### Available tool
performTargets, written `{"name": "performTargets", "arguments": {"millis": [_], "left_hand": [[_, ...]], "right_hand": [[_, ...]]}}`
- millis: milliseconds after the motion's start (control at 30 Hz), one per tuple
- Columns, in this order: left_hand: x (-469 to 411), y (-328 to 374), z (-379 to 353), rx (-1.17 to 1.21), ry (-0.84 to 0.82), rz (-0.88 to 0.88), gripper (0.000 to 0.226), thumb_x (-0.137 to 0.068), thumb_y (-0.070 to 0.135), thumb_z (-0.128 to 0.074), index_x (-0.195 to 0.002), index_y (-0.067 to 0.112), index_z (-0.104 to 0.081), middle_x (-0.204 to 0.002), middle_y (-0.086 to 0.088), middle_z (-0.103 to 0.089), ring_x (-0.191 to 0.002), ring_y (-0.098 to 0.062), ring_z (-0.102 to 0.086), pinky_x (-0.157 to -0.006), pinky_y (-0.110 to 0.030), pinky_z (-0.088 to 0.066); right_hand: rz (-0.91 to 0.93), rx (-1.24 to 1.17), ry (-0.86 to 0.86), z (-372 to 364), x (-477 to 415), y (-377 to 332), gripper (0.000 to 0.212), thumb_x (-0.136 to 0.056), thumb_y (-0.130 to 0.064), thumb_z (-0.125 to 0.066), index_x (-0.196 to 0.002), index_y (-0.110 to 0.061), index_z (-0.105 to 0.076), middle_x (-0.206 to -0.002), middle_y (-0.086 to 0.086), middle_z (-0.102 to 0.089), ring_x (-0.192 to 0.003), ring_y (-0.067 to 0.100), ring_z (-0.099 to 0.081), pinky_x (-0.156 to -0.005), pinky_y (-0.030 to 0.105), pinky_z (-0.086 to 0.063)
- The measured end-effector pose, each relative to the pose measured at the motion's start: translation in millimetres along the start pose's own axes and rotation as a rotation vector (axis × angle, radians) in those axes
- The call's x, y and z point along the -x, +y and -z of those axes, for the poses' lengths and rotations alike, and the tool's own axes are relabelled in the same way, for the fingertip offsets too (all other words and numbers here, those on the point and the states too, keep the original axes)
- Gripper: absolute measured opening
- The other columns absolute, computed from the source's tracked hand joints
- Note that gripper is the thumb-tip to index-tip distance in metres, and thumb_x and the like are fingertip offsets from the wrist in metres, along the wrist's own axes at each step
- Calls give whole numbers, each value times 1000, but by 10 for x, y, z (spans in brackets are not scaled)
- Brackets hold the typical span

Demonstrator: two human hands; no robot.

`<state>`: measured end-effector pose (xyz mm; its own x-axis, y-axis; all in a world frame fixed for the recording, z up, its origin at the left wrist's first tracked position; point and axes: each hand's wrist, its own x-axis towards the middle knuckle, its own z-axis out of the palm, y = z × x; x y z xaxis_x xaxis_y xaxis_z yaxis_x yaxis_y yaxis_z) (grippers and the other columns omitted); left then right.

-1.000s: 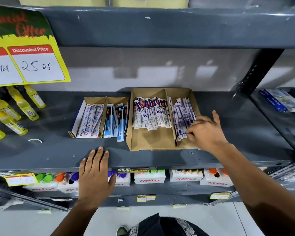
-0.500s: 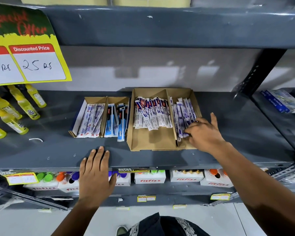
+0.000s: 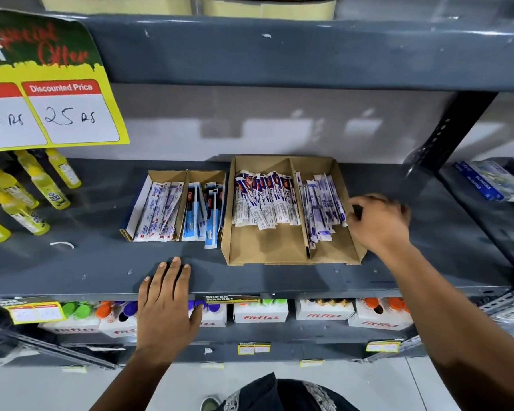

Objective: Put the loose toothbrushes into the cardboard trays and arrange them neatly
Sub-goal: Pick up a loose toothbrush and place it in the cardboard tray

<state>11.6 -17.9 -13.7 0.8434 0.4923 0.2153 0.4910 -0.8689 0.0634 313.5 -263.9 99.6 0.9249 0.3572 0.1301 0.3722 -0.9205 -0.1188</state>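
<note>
A large two-part cardboard tray (image 3: pixel 291 261) sits on the grey shelf. Its left part holds red-and-blue wrapped toothbrushes (image 3: pixel 264 203); its right part holds purple-printed ones (image 3: pixel 321 209), fanned unevenly. To its left, a smaller tray (image 3: pixel 166 175) holds white packs (image 3: pixel 158 215) and blue packs (image 3: pixel 202 215). One blue pack (image 3: pixel 211 241) pokes out over its front edge. My right hand (image 3: pixel 380 223) is blurred, with fingers curled at the large tray's right wall. My left hand (image 3: pixel 165 307) lies flat on the shelf's front edge, holding nothing.
Yellow bottles (image 3: pixel 33 188) lie at the left under a hanging price sign (image 3: pixel 51 93). Boxes of capped bottles (image 3: pixel 260 314) fill the shelf below. A dark upright post (image 3: pixel 454 129) and blue packets (image 3: pixel 493 185) stand to the right. A small white loop (image 3: pixel 61 244) lies on the shelf.
My right hand has lifted off the purple toothbrushes and moved right, to the large tray's right wall. My left hand has stayed on the shelf edge.
</note>
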Motion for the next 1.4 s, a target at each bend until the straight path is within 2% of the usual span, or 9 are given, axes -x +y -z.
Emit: {"name": "performTargets", "arguments": {"millis": [100,267,533,767,900,967,1100,1267,1400], "left_hand": [[-6,15,0,-3,15,3,86,-59,38,-82,-130,5,-47,-137,-20,-50,-126,-42,-43,-102,-57,-31],[-5,11,0,-11,17,-3,87,-59,38,-82,-130,6,-46,-137,-20,-50,-126,-41,-43,-101,-57,-31],[-30,24,51,-7,-13,24,76,-66,39,-77,-130,8,-50,-139,-15,-49,-130,-36,-42,-104,-53,-32],[-43,45,84,10,-18,75,78,-63,39,-80,-129,9,-52,-137,-13,-52,-128,-34,-45,-103,-49,-30],[-36,45,98,6,-31,74,78,-64,40,-80,-130,9,-50,-138,-13,-51,-128,-34,-45,-103,-50,-30],[-32,40,101,14,-33,71,78,-65,40,-79,-130,9,-50,-139,-14,-50,-129,-35,-44,-104,-50,-30],[-20,28,87,21,-27,75,77,-66,39,-79,-131,9,-49,-139,-14,-50,-129,-35,-43,-104,-51,-31],[-31,60,98,16,-17,90,76,-67,34,-79,-130,5,-50,-139,-17,-49,-130,-37,-42,-105,-53,-29],[-35,102,121,-4,-30,112,77,-68,34,-78,-133,4,-48,-140,-18,-47,-131,-37,-40,-107,-54,-29]], "right_hand": [[87,79,-54,-9,39,-138,37,-90,-46,-54,-126,-39,-59,-133,-3,-58,-130,27,-42,-115,58,-14],[168,152,-109,-69,64,-326,30,-91,-47,-52,-117,-36,-64,-121,-2,-64,-132,24,-41,-115,61,-5],[198,224,-136,-137,22,-404,18,-89,-38,-56,-98,-27,-68,-102,1,-68,-120,27,-51,-115,64,-3],[228,266,-135,-212,14,-396,18,-89,-34,-54,-96,-26,-68,-97,1,-68,-114,26,-54,-114,64,-2],[221,185,-15,-164,-7,-341,24,-93,-37,-48,-104,-29,-68,-107,1,-68,-109,27,-58,-113,61,-15],[97,41,46,-81,-66,-205,27,-94,-34,-46,-113,-29,-66,-117,5,-66,-110,31,-59,-110,56,-27],[-170,-132,-117,-71,-146,168,39,-97,-40,-35,-128,-31,-58,-129,10,-61,-118,34,-54,-105,50,-35],[-132,-307,-140,-149,-166,351,42,-102,-43,-31,-133,-30,-56,-135,12,-59,-121,39,-53,-101,44,-42],[-97,-176,-247,-234,-175,404,40,-94,-55,-43,-125,-36,-60,-123,9,-66,-114,35,-58,-98,43,-42]]}}
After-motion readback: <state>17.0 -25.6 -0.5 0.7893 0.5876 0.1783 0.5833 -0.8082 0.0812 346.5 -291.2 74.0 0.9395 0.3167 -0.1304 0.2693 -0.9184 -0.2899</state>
